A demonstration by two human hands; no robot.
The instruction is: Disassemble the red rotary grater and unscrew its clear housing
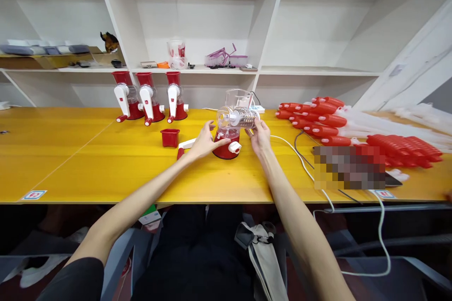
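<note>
A hand-cranked rotary grater with a clear upper body and a red base (223, 149) stands upright on the yellow table. My left hand (205, 143) steadies it from the left, thumb across the front of the base and fingers at its side. Between the fingers of my right hand (260, 135) is the outer end of a shiny metal grater drum (243, 118). The drum lies level at the right opening of the clear body, its white hub pointing left; I cannot tell how far inside it sits. A white crank with a red handle (181, 152) lies beside my left hand, partly hidden.
A red food pusher (170, 138) stands left of the grater. Three complete rotary graters (151, 99) line the back left. Red-handled items in clear wrapping (321, 120) pile up at right, near a pixelated dark object (349, 167). White cables (300, 157) cross the table's right side.
</note>
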